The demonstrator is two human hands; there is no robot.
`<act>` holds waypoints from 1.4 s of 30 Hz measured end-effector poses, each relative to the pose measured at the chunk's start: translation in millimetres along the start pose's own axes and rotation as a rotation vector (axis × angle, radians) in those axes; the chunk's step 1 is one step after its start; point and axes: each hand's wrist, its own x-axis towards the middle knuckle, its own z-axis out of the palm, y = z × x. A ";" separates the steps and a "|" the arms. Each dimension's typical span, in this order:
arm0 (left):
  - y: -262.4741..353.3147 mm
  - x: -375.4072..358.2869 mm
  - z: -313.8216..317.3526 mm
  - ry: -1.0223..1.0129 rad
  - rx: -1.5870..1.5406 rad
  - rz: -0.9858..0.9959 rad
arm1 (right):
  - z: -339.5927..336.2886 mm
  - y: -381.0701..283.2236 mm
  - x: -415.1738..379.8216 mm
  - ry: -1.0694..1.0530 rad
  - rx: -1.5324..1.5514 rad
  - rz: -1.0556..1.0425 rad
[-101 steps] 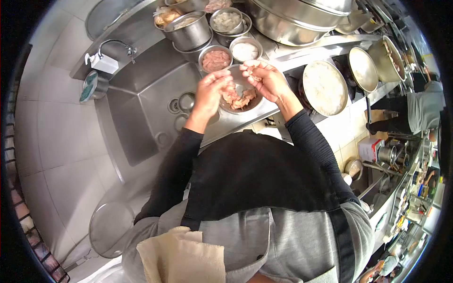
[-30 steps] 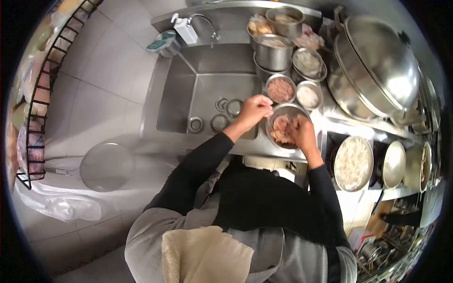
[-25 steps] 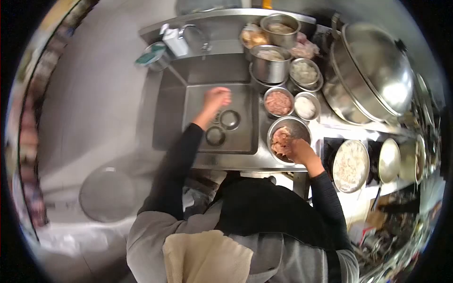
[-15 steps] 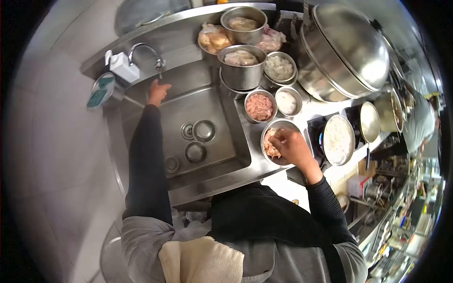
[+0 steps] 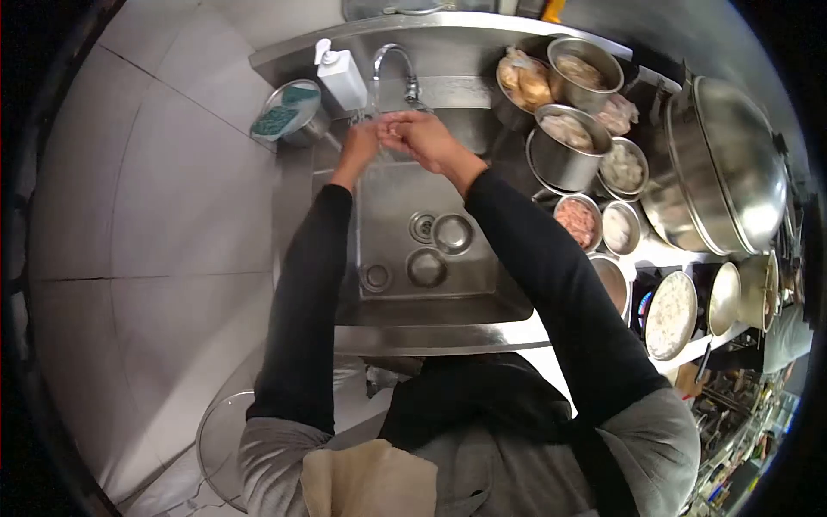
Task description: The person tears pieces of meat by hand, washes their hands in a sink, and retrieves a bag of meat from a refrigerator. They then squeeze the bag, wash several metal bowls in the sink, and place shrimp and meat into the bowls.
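Observation:
At the back of the steel sink (image 5: 388,310), my left hand (image 5: 362,142) and my right hand (image 5: 422,138) meet beneath the curved faucet (image 5: 394,48). Water runs down over them. My right hand's fingers reach loosely across toward the left hand and hold nothing I can see. Motion and spray blur the left hand's fingers. A white pump bottle (image 5: 343,82) stands just behind my left hand. Lower in the basin lie two round metal cups (image 5: 452,233) beside the drain (image 5: 422,227).
Right of the sink stand pots of meat (image 5: 568,142), a bowl of pink meat (image 5: 577,222) and a large domed steamer (image 5: 732,164). A pan of white food (image 5: 671,315) sits on a lit burner. A bucket with green cloth (image 5: 297,116) is at the left.
My right hand has left the meat bowl on the right and come to the faucet beside my left hand. Water now falls on the hands. The view has turned rightward relative to the sink.

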 end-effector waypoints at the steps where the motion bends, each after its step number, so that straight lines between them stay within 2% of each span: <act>1: -2.4 -11.1 0.2 -0.007 -0.132 0.017 | -0.7 11.9 28.2 -0.042 -0.025 -0.038; 2: -4.8 -24.4 -0.7 -0.018 -0.288 0.017 | 7.1 10.8 45.4 -0.047 -0.019 -0.045; 4: -12.2 -51.1 -4.8 -0.026 -0.548 -0.020 | 20.0 7.2 67.2 -0.018 -0.381 0.017; 5: -14.9 -59.9 -7.2 -0.070 -0.563 -0.112 | 28.3 -0.3 64.2 -0.004 -0.658 -0.065; 6: -19.9 -59.6 -10.4 -0.171 -0.496 -0.259 | 33.0 -5.4 64.7 -0.007 -0.658 -0.072; 7: -25.3 -54.5 -9.9 -0.165 -0.494 -0.255 | 37.6 -10.2 64.8 0.009 -1.063 -0.238; 8: -29.6 -51.2 -8.3 -0.082 -0.217 -0.146 | 43.0 -13.8 64.9 0.028 -1.463 -0.410; 9: -36.6 -47.8 -4.9 -0.001 0.060 -0.037 | 41.7 -9.0 73.3 0.025 -1.463 -0.414; 11: -37.3 -45.1 1.7 0.028 -0.062 -0.065 | 31.3 5.4 96.0 0.115 -1.645 -0.621; 13: -22.9 -46.8 4.6 0.056 -0.186 -0.095 | 31.8 3.5 95.0 0.123 -1.585 -0.640; 15: -5.8 -46.1 6.3 0.052 -0.533 -0.024 | 31.0 2.5 87.8 0.129 -1.524 -0.654; 16: -5.2 -42.8 10.6 0.052 -0.648 -0.001 | 31.5 -0.4 80.9 0.091 -1.312 -0.636; 17: -3.0 -32.9 13.2 0.019 -0.751 -0.106 | 31.8 -3.5 73.0 0.056 -1.101 -0.613; 18: -2.3 -24.3 16.7 -0.015 -0.853 -0.209 | 33.9 -11.8 62.1 0.053 -1.102 -0.614; 19: 7.5 -23.2 14.4 -0.014 -0.854 -0.211 | 34.8 -20.1 50.8 0.119 -1.125 -0.453; 20: 16.6 -22.2 11.2 -0.027 -0.982 -0.319 | 39.6 -26.2 41.3 0.182 -1.145 -0.291; 21: 21.9 -21.2 8.1 -0.040 -1.109 -0.430 | 39.7 -22.1 40.6 0.178 -1.146 -0.289; 24: -3.7 5.7 31.6 0.003 -1.124 -0.432 | 37.7 2.3 39.6 0.297 -1.129 -0.265; 26: 2.0 3.2 29.6 -0.040 -1.226 -0.301 | 46.9 29.9 34.3 0.206 -0.844 -0.635; 28: 22.2 -14.4 16.0 -0.224 -1.420 -0.063 | 27.8 19.5 49.6 0.005 -1.027 -0.467; 29: 35.8 -24.8 8.9 -0.369 -1.529 0.026 | -2.2 48.3 79.9 0.087 -1.382 -0.886; 30: 42.5 -25.6 -2.8 -0.491 -1.603 0.060 | -13.3 35.7 79.0 0.023 -1.666 -0.931; 31: 64.8 -34.5 -6.4 -0.392 -1.557 -0.132 | -19.4 27.8 72.2 0.074 -1.345 -0.738; 32: 40.0 -16.5 1.0 -0.514 -1.599 -0.184 | -9.2 32.3 64.2 0.129 -0.638 -0.474; 33: 19.6 6.3 1.8 -0.386 -1.469 -0.412 | 0.6 28.6 53.2 0.133 -0.187 -0.354; 34: 39.1 12.4 1.4 -0.176 -1.381 -0.581 | 12.9 28.7 47.4 0.136 0.079 -0.313; 37: 6.7 38.3 9.9 -0.200 -1.294 -0.559 | 48.7 44.1 33.5 0.271 0.077 -0.417; 39: -11.4 37.5 14.3 -0.199 -1.244 -0.502 | 61.7 41.3 13.9 0.462 0.246 -0.233; 40: -19.7 30.1 17.5 -0.190 -1.208 -0.469 | 46.8 43.8 21.8 0.456 0.258 -0.233; 42: -44.0 17.2 19.3 -0.180 -1.128 -0.353 | 25.2 50.1 71.2 0.283 -0.887 -0.250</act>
